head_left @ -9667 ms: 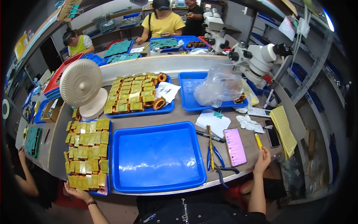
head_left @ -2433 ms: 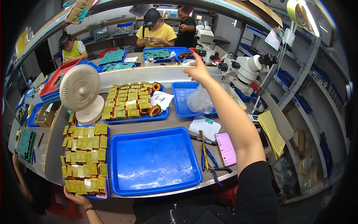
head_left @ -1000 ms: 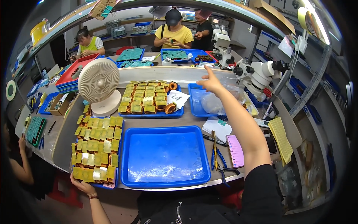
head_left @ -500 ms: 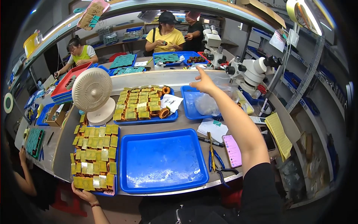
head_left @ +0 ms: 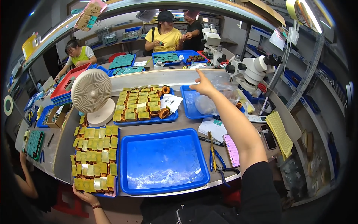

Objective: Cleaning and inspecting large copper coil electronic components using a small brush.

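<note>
At the near left, my left hand grips the front corner of a blue tray, thumb up along its side. Rows of copper-wound coils topped with yellow tape fill that tray. My right arm reaches far forward, and my right hand hovers with fingers apart, nothing visible in it. Below that hand lies a smaller blue tray with a clear plastic bag, partly hidden by my forearm. A large blue tray with a bare bottom sits in front of me.
A beige fan stands behind the left tray, beside another tray of taped coils. On the right are pliers, a pink-screened phone, yellow paper and a microscope. Co-workers are beyond the low partition.
My hands stay almost where they were; the right fingers shift slightly. Across the bench, two co-workers' hands have come together, and the one at the left leans lower.
</note>
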Demonstrator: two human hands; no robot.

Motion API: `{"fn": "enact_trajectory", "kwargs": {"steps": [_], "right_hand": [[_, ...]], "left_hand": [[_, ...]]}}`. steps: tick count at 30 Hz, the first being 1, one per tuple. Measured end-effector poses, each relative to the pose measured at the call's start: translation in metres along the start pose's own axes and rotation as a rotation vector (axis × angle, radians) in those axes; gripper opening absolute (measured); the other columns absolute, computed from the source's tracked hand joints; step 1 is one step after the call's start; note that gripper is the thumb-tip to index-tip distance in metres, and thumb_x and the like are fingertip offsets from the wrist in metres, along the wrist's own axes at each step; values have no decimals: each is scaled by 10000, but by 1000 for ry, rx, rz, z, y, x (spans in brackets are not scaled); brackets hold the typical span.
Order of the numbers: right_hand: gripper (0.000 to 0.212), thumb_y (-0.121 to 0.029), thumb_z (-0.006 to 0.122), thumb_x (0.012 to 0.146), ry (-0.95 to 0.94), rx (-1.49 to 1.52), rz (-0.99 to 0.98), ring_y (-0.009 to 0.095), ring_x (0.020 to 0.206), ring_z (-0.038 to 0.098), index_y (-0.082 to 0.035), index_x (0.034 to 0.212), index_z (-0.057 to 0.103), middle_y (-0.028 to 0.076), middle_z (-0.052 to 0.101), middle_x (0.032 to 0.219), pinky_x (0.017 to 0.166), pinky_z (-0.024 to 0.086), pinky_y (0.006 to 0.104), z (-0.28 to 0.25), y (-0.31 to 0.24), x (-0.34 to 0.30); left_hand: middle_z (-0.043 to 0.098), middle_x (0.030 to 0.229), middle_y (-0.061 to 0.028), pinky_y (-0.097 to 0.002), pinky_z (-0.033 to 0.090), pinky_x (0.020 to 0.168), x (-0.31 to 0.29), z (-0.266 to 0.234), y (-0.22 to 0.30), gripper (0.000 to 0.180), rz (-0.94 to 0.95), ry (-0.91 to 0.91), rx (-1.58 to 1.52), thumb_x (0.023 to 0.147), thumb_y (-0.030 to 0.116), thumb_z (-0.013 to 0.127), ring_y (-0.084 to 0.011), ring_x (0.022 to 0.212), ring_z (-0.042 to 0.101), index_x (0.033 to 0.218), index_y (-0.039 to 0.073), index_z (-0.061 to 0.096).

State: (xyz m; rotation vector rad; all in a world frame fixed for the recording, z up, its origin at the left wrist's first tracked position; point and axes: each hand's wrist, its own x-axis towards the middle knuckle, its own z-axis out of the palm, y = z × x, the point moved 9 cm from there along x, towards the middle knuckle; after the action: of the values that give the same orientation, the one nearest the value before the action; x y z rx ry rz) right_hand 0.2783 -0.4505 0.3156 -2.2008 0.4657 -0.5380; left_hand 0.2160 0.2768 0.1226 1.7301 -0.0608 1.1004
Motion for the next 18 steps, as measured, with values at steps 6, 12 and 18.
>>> {"fn": "enact_trajectory", "kwargs": {"steps": [6, 12, 18], "right_hand": [[940, -130, 745, 614, 24, 4, -29, 297, 917, 583, -102, 1387, 211, 211, 544, 1074, 786, 473, 341, 2, 3, 5], [903, -167, 744, 619, 89, 15, -20, 284, 903, 582, -62, 1365, 247, 171, 556, 1040, 775, 472, 339, 2, 10, 15], [857, -181, 742, 626, 145, 104, -9, 284, 902, 577, -55, 1342, 288, 159, 554, 1035, 769, 471, 344, 12, 15, 29]], "left_hand": [[395, 1264, -190, -376, 292, 1008, 1, -4, -5, 527, 15, -6, 29, 729, -20, 347, -281, 1162, 397, 1255, -37, 336], [413, 1250, -185, -371, 298, 1001, 1, -1, -5, 520, 14, 15, 29, 724, -37, 352, -281, 1142, 412, 1244, -37, 353], [419, 1239, -187, -372, 302, 998, 1, -1, 2, 509, 37, 17, 52, 729, -28, 364, -287, 1134, 417, 1238, -37, 360]]}}
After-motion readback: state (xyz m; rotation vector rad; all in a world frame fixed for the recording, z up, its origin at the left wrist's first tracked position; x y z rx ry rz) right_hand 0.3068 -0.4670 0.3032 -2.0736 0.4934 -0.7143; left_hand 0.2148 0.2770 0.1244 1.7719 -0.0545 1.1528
